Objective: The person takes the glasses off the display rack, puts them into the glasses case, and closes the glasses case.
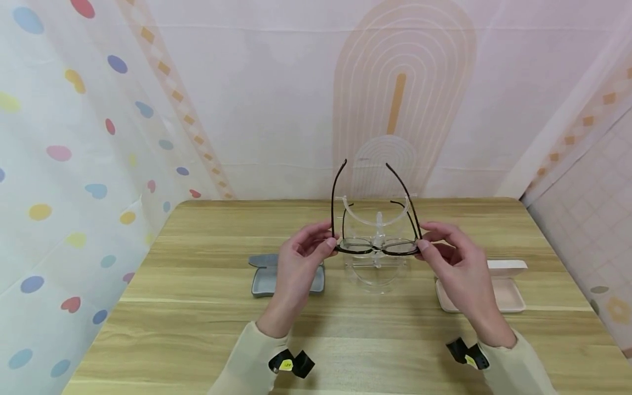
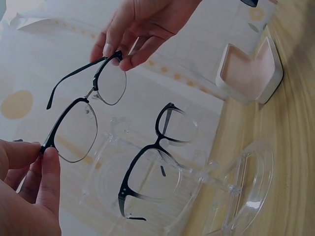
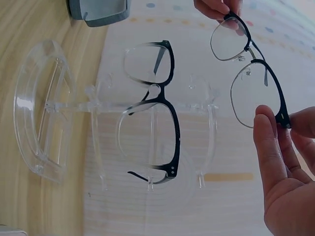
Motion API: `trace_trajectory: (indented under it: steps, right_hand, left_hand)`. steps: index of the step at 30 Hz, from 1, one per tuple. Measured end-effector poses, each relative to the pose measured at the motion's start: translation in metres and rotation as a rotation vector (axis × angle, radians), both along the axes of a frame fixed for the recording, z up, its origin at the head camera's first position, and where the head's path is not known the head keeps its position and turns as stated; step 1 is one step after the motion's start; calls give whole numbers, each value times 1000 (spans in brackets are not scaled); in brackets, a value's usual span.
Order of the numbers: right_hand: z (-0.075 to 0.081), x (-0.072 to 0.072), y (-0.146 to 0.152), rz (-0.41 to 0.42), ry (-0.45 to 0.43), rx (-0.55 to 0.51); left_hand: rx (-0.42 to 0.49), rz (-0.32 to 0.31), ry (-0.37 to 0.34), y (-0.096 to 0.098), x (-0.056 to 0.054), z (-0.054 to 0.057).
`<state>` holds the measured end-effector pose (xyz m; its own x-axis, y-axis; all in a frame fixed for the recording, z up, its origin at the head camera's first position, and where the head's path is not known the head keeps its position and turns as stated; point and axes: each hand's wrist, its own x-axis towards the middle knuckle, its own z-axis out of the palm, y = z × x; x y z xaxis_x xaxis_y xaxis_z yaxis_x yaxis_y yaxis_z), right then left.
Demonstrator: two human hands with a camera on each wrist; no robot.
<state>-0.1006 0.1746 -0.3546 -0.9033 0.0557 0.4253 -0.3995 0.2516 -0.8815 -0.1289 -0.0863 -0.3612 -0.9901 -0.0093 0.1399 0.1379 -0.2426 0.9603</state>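
Dark-browed glasses (image 1: 377,249) mid-frame, pinched by left grip (image 1: 298,264) and right grip (image 1: 461,269), clear curved stand (image 1: 379,220) behind, wood-grained bench (image 1: 197,307), dotted cloth (image 1: 74,192) at left.

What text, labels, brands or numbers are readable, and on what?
Nothing reliably readable.
Left yellow label on left-wrist device: dark marks, too small to read.
Right yellow label on right-wrist device: too small to read.
Held glasses, stand glasses, grey case, pale case: no text visible.

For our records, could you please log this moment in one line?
Left fingers: pinch glasses | right fingers: pinch same glasses | clear stand: holds second pair | grey case, pale case: open
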Motion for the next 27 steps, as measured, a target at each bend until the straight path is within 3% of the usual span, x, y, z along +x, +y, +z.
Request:
trace_trajectory:
  steps: [14,27]
  right_hand:
    - [-5,5,-2,57,39,40]
    - [-9,6,-3,49,69,77]
  left_hand:
    - [-20,8,8,-5,5,-7]
    - [-19,16,14,-6,6,-9]
